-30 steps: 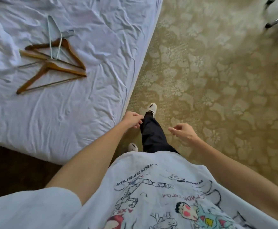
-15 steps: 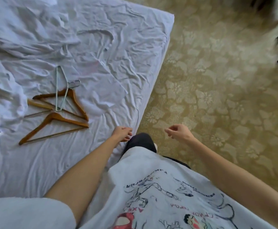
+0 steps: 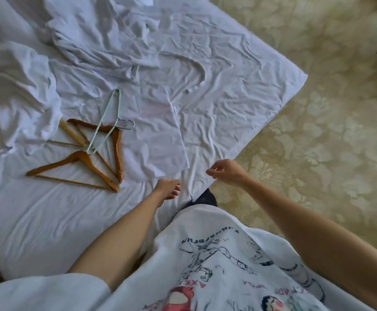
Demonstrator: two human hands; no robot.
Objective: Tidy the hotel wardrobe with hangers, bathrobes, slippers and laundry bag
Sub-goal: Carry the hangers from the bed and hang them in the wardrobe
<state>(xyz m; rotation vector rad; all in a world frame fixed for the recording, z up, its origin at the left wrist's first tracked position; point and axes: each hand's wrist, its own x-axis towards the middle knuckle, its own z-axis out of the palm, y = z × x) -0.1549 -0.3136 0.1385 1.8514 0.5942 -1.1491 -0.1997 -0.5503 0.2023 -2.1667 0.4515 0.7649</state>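
Here both hands hang loosely curled and empty over the bed (image 3: 48, 221) edge: left hand (image 3: 168, 189), right hand (image 3: 226, 170). The wooden hangers (image 3: 89, 158) lie tangled with a wire hanger (image 3: 106, 122) beyond and left of the left grip. Probably best to free the wire one first, then gather all by their hooks.

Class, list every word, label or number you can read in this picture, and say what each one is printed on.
"AXE": pink letters on the person's white printed T-shirt, seen upside down; partly readable, so uncertain.
Dark line of capitals near the shirt's upper print: upside down and blurred, not readable.
Pink lettering at the shirt's lower right: too blurred to read.
Wooden hangers, wire hanger and bed sheet: no text visible.
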